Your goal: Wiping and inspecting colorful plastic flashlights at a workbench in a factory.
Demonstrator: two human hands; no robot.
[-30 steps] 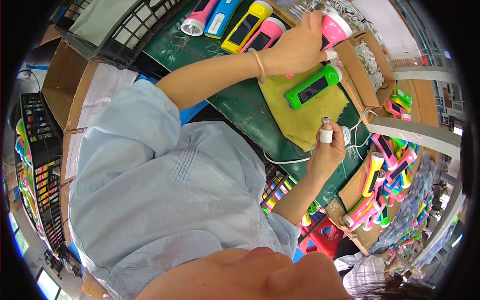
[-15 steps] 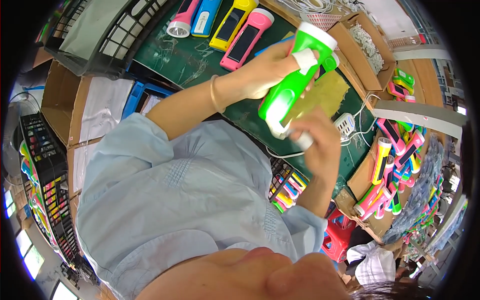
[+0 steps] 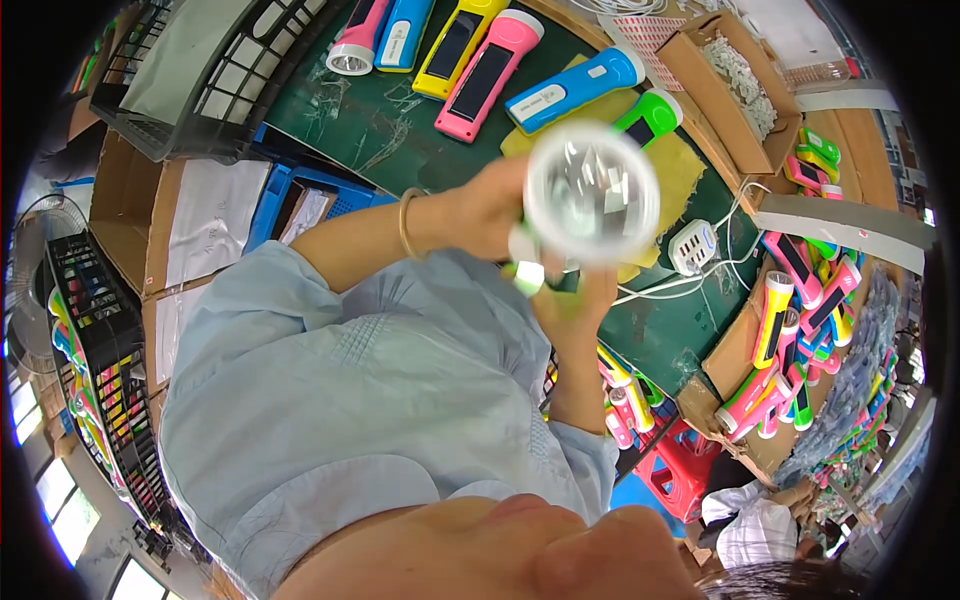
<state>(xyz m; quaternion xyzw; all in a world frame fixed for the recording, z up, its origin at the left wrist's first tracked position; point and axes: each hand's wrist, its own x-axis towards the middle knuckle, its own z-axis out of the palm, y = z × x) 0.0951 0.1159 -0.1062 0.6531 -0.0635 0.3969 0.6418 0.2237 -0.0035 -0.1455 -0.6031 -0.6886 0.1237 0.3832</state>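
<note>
Flashlight (image 3: 591, 192) grasped by the left hand (image 3: 492, 210), I'd hold it steadier; right hand's (image 3: 577, 305) grip I cannot tell.

Left head-worn fisheye — wide, close above, facing down at hands (image 3: 490, 208)

A torch (image 3: 592, 188) has a mirror-shiny reflector (image 3: 598, 206) inside a smooth plastic rim (image 3: 537, 190). The table (image 3: 645, 332) is glossy; the cloth (image 3: 685, 172) looks matt, with a rough, frayed edge. The box (image 3: 706, 102) is dull cardboard, the crate (image 3: 192, 133) plastic, the shirt (image 3: 300, 395) matt, creased fabric.
</note>
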